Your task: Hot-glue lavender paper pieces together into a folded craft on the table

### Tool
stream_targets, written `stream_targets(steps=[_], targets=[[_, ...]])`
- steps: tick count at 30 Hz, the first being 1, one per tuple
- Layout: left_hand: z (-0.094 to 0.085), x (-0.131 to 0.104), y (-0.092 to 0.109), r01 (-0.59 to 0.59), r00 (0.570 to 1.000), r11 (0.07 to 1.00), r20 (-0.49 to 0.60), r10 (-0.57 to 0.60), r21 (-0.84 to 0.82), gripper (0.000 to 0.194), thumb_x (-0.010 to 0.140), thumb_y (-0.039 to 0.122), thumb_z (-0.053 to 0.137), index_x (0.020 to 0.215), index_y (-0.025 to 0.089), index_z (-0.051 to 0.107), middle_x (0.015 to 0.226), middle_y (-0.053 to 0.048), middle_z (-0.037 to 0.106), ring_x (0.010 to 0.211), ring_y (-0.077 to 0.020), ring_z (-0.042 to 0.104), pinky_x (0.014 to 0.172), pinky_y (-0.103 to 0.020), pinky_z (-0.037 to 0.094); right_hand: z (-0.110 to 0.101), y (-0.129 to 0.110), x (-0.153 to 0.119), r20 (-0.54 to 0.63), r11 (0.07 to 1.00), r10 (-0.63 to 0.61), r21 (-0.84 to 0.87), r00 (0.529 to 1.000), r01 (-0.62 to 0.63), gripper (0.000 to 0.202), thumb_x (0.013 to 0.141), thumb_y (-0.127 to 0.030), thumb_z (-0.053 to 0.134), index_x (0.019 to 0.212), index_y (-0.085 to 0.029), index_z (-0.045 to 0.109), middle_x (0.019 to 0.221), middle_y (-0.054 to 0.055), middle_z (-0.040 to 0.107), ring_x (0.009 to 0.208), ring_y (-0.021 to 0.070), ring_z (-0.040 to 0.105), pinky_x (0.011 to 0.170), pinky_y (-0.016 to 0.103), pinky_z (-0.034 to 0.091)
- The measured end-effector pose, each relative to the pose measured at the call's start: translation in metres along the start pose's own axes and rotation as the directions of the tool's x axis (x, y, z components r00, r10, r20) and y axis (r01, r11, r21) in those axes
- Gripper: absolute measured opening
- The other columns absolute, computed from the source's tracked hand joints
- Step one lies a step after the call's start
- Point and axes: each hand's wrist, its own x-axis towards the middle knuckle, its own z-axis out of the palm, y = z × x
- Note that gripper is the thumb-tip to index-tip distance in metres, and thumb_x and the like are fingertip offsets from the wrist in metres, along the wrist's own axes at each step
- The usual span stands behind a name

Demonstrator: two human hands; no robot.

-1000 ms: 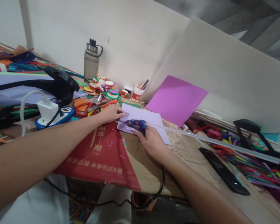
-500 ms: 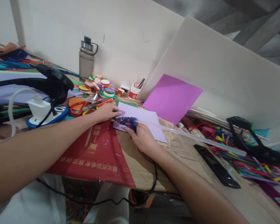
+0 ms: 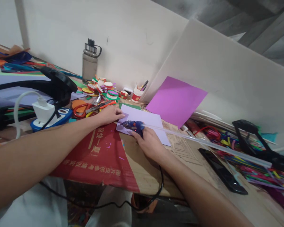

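Observation:
A sheet of lilac paper [image 3: 153,121] lies flat on the cardboard-covered table in front of me. At its left edge my left hand [image 3: 110,114] has fingers and thumb closed at the margin, holding the sheet. My right hand [image 3: 149,142] is wrapped round the handle of a blue glue gun [image 3: 135,125], whose nozzle points left, low over the paper near my left fingers. Whether the nozzle touches the sheet I cannot tell. A long clear glue stick [image 3: 203,143] sticks out of the gun's rear. The gun's black cord hangs below the table edge.
Orange-handled scissors [image 3: 81,111], small paper rolls [image 3: 108,85] and a water bottle [image 3: 90,64] stand left and behind. A purple sheet [image 3: 177,99] leans on the white board. A black phone [image 3: 222,170] lies right, beside colourful strips. A power strip [image 3: 65,115] sits left.
The glue gun has shifted slightly right along the lilac paper, with my right hand on it. My left hand stays at the paper's edge. The whole view has shifted a little.

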Motion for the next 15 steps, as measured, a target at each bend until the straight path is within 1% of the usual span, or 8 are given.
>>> stream_targets(steps=[4,9,12,15], targets=[[-0.001,-0.001,0.003,0.004,1.0,1.0,0.007,-0.004,0.005,0.039,0.082,0.047,0.048,0.071,0.015,0.067,0.063,0.0,0.059,0.061,-0.0138,0.051,0.057,-0.024,0.03,-0.002,0.0,-0.003,-0.006,1.0,-0.005,0.004,1.0,0.006,0.032,0.094,-0.036,0.046,0.112,-0.014,0.061,0.109,0.014,0.068,0.105,0.0246,0.062,0.088,0.033,0.044],[0.0,0.002,-0.001,0.019,1.0,1.0,0.014,-0.019,0.016,0.04,0.081,0.048,0.048,0.074,0.015,0.069,0.066,0.0,0.061,0.063,-0.014,0.052,0.058,-0.025,0.03,0.005,-0.002,0.003,-0.011,1.0,-0.017,0.019,1.0,0.017,0.033,0.094,-0.035,0.045,0.115,-0.013,0.058,0.107,0.014,0.069,0.101,0.0241,0.064,0.086,0.031,0.044],[0.0,0.002,-0.001,0.017,1.0,1.0,0.006,-0.017,0.025,0.04,0.081,0.048,0.048,0.069,0.015,0.067,0.062,0.0,0.057,0.06,-0.0132,0.049,0.057,-0.025,0.029,0.009,-0.003,0.009,-0.025,1.0,-0.017,0.001,1.0,0.017,0.033,0.094,-0.036,0.046,0.114,-0.013,0.058,0.107,0.014,0.068,0.102,0.0234,0.063,0.086,0.03,0.043],[-0.002,0.001,0.002,0.018,1.0,0.999,0.003,-0.018,0.031,0.04,0.081,0.047,0.049,0.063,0.015,0.063,0.058,0.001,0.053,0.058,-0.0127,0.047,0.057,-0.025,0.029,0.008,-0.004,0.008,-0.019,0.999,-0.039,0.002,0.999,0.039,0.032,0.094,-0.036,0.046,0.112,-0.013,0.059,0.108,0.014,0.068,0.102,0.023,0.063,0.086,0.029,0.043]])
